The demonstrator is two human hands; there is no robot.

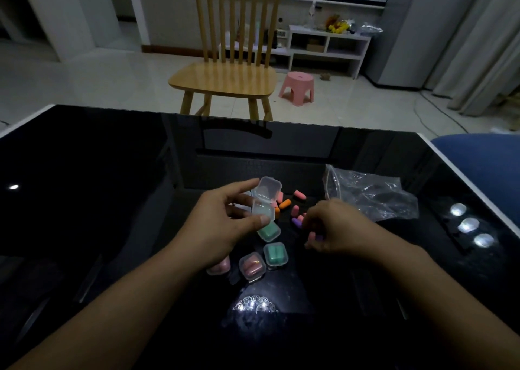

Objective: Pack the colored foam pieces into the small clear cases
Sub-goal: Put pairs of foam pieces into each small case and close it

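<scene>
Black table: left hand pinches open clear case, right hand grips foam pieces

Dim wide-angle view; lamp glare spots on the glossy black table.

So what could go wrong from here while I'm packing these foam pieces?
The open case, pinched only by the left hand, could slip and land on the filled cases below. The right hand holds pieces that could drop among the loose foam pieces. Dim light and the glossy table make small pieces hard to spot.
</scene>
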